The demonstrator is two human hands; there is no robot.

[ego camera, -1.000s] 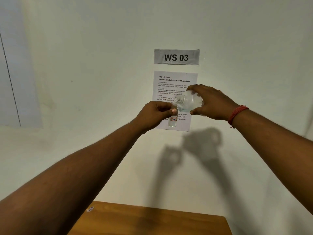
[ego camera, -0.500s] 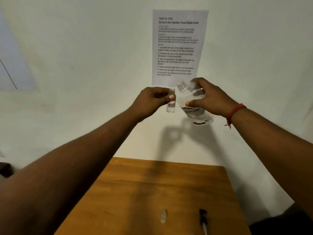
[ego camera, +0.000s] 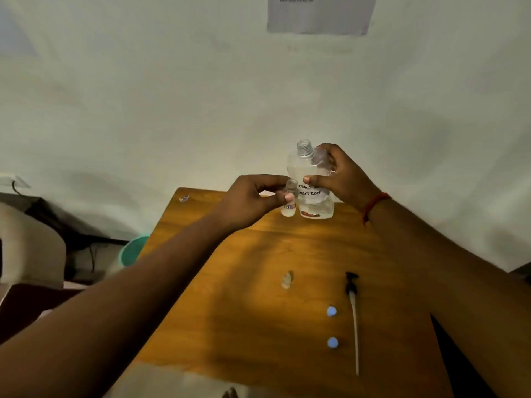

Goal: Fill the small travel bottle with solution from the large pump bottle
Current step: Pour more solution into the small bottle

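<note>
- Head view catches the small travel bottle (ego camera: 289,201) upright and uncapped, held above the far end of the wooden table (ego camera: 253,297), its side right against the large bottle.
- Your left hand (ego camera: 253,201) has it pinched, thumb across the front of the bottle and curled fingers behind its neck.
- Just to its right, the large bottle (ego camera: 311,182) stands upright too, threaded neck open at the top, clear liquid inside, a handwritten label on its front; whether its base touches the table you cannot tell from here.
- Your right hand (ego camera: 340,175) grips that large bottle from the right side, thumb pressed on the front above the label, fingers wrapped behind its shoulder.
- A red thread band (ego camera: 373,205) sits on your right wrist.
- Nearer to you on the table, the black pump head (ego camera: 351,284) lies flat with its long white tube pointing toward you.
- Left of the pump, a small pale cap (ego camera: 286,280) lies on the wood, too blurred to make out.
- Two small blue dots (ego camera: 332,311) sit on the tabletop between cap and tube, one nearer to you than the other.
- Off the table's left edge, a teal basin (ego camera: 133,249) peeks out low down.
- Up on the wall, the bottom of a printed sheet (ego camera: 319,15) hangs above the bottles.
</note>
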